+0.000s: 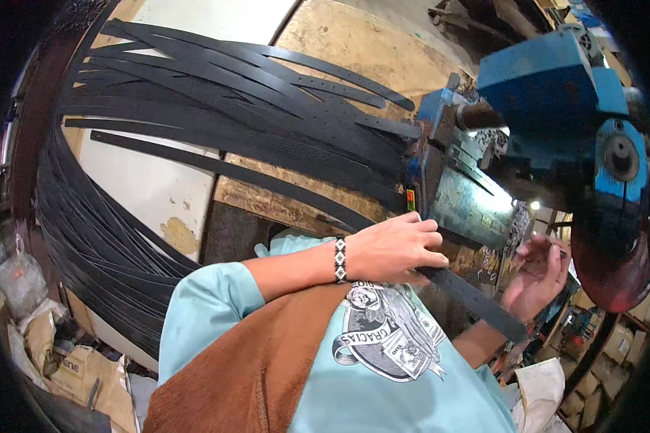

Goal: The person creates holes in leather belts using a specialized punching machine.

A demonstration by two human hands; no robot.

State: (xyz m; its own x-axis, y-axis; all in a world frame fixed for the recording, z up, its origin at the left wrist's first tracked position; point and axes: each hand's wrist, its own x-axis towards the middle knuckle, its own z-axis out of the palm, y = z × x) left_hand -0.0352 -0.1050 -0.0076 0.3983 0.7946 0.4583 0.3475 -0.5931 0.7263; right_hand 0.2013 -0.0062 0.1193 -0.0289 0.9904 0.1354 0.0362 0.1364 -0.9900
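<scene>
One long black strap (477, 299) runs from the upper left, under my left hand, to a free end at the lower right. My left hand (397, 249), with a beaded bracelet at its wrist, is closed on this strap in front of my chest. Farther right, my right hand (538, 270) is raised beside the strap's end with its fingers curled together; whatever they pinch is too small to make out. Just beyond my hands stands a blue machine (542, 72) with a worn metal arm (466, 206).
Many black straps (217, 94) lie across the worn table (339, 36), and a thick bundle (101, 231) hangs over its left side. Plastic and torn paper bags (87, 375) sit at the lower left. Shelves with packets (617, 346) stand at the lower right.
</scene>
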